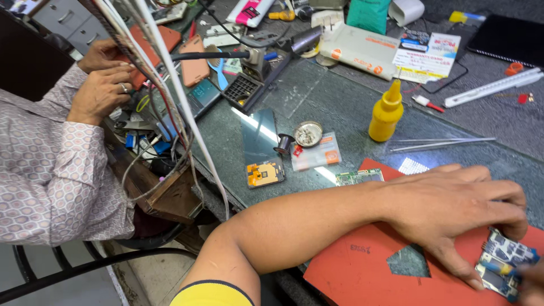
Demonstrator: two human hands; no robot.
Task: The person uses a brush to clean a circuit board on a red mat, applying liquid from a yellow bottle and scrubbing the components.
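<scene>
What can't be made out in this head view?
- Right hand: cut off by the corner, blurred; grip unclear.
- Small blue-and-white circuit board: partly under the left hand.
- Blue-handled tool: tip too blurred.
- Co-worker's hands: work hidden behind white cables.

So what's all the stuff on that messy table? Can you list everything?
circuit board: one, blue and silver, on the red mat at lower right
red mat: one, red with a cut-out hole, near table edge
small green board: one, green, just above the mat
yellow bottle: one, yellow with a nozzle, mid-table
phone screen panel: one, dark with an orange end, centre
round tin: one, silver, beside the panel
white ruler: one, white, upper right
co-worker's hands: two, upper left, patterned sleeve, among wires
left hand: one, pressing down the circuit board
right hand: one, mostly out of frame, holding a blue and yellow tool
</scene>
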